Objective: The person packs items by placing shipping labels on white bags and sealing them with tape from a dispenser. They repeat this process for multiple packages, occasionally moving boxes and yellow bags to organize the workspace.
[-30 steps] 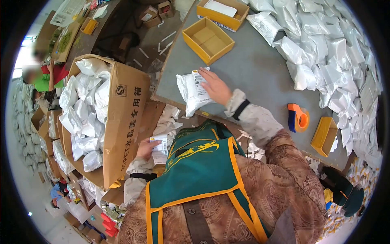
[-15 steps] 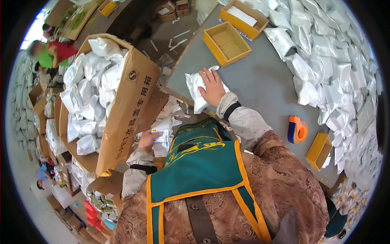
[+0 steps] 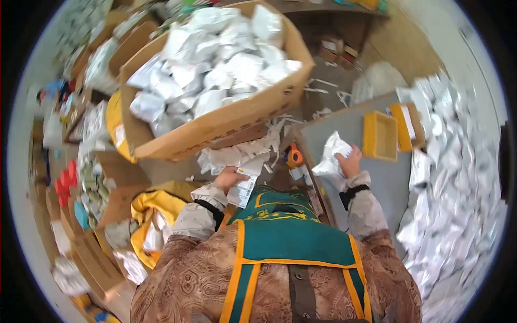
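In the head view my left hand (image 3: 228, 178) is closed on a strip of white printed labels (image 3: 243, 189), which hangs in front of the green apron. My right hand (image 3: 350, 160) grips the right side of a silvery white packet (image 3: 330, 155) at the near left edge of the grey table (image 3: 371, 185). Part of the packet is hidden behind my fingers. A yellow open box (image 3: 380, 137) stands just beyond my right hand, and a second yellow box (image 3: 407, 126) holding white paper is beside it.
A large cardboard carton (image 3: 226, 126) full of silvery packets stands ahead to the left. More packets (image 3: 452, 215) are heaped along the table's right side. An orange tape dispenser (image 3: 294, 156) sits low by the table edge. A yellow sack (image 3: 148, 207) lies on my left.
My view has swung left, so the carton now fills the top. My right hand has gone from lying flat on the packet to gripping its side. My left hand still holds the labels.
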`<state>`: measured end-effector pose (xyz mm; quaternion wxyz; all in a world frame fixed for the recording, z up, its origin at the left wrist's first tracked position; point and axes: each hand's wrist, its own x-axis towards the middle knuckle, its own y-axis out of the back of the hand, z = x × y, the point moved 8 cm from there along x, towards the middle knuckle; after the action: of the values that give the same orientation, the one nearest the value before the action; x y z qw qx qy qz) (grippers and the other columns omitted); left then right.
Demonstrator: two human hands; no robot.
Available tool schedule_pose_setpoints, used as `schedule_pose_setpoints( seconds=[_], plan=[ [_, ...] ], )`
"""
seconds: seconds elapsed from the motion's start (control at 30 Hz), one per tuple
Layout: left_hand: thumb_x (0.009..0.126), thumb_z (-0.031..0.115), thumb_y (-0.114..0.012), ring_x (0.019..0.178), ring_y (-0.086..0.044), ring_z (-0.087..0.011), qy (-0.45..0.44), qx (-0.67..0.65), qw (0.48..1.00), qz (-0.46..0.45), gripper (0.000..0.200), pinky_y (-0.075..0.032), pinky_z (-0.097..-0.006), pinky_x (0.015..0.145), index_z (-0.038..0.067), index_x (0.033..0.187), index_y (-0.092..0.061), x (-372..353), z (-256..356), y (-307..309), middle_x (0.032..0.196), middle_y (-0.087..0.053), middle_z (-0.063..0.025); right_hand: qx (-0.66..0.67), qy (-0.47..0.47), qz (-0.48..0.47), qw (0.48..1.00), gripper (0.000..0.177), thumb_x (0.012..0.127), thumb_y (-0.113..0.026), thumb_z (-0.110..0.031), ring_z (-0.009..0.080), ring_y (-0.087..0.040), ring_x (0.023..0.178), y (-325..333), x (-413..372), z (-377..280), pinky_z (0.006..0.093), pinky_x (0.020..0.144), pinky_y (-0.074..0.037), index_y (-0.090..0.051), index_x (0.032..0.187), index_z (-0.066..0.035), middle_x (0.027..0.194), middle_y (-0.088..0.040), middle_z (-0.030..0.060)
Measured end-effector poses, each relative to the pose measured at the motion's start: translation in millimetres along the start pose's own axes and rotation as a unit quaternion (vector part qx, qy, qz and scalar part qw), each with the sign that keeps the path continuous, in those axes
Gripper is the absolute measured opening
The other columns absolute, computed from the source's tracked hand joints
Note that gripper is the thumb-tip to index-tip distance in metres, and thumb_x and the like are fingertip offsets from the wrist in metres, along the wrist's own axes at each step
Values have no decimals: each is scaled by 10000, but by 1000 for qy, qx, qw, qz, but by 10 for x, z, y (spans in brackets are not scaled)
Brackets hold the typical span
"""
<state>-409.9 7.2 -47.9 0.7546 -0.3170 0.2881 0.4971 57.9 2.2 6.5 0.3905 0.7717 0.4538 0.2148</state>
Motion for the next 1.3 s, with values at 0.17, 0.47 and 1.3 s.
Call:
schedule_pose_setpoints(
  seconds=[0.17,0.47,1.3],
  plan=[
    [749,37,-752,703,-671,-172,-1,-75,994,77,206,-526,-322,654,-31,937,-705,-137,-435,412,842,-714,-92,519,-185,-346,759,492,886,-620,-214,257,-574,1091,-809,-333,-1581,391,880,-506,-393,1301,-78,1187,-546,132],
    [790,39,-726,751,-665,-173,-109,-226,951,183,266,-529,-335,699,-37,1039,-672,-643,-929,712,904,-705,-88,223,223,-697,644,833,893,-656,-373,320,-345,1344,-1702,-2325,-4740,468,1096,-309,-169,1489,-56,1484,-265,199],
    [835,106,-722,731,-675,-162,-105,-336,927,125,205,-537,-306,664,-18,988,-664,-790,-531,1197,872,-708,-89,-57,291,-568,768,272,853,-554,-130,129,-592,689,-2531,1086,-4802,271,643,-486,-638,1084,-13,734,-625,71]
  ],
)
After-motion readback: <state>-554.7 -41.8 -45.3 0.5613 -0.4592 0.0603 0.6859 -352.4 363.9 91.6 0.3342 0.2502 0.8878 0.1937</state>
